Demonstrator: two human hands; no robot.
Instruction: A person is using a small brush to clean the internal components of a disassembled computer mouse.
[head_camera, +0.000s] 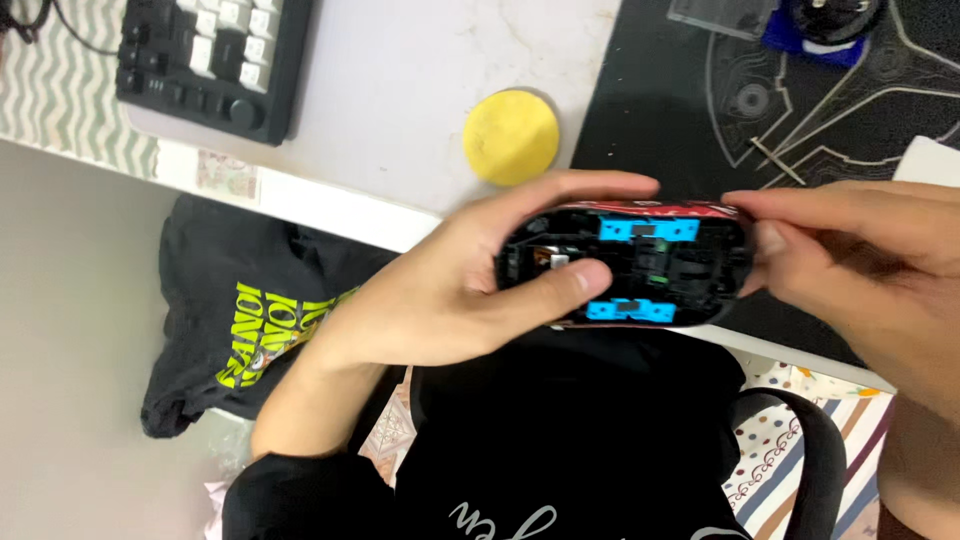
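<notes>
Both hands on an opened black plastic computer mouse shell (625, 268), held in the air just over the near edge of the white marble-look desk (400, 90), above the person's lap.

Left hand (450, 290): wrapped round the shell's left end, fingers along the far edge, thumb pressed on the inner parts. Clamped on the shell.

Right hand (870, 270): pinching the shell's right end, fingertips closed on its rim.

Shell interior faces the camera: black frame, two bright blue rectangular pieces, one along the far side and one along the near side, a small green bit near the middle. Red strip with white marks along the far outer edge; can't tell whether it's a sticker or paint.

On the desk:
- round yellow foam pad (511, 136), just beyond the left hand's fingers
- black keyboard with white keys and a knob (205, 55), top left, well apart from the mouse
- black desk mat with pale line pattern (800, 110), under and beyond the right hand
- small blue item with a black round part (825, 30) at the mat's far edge, partly cut off
- thin metal pin (778, 161) on the mat

Black cloth with yellow-green print (250, 330) on the floor, left.
</notes>
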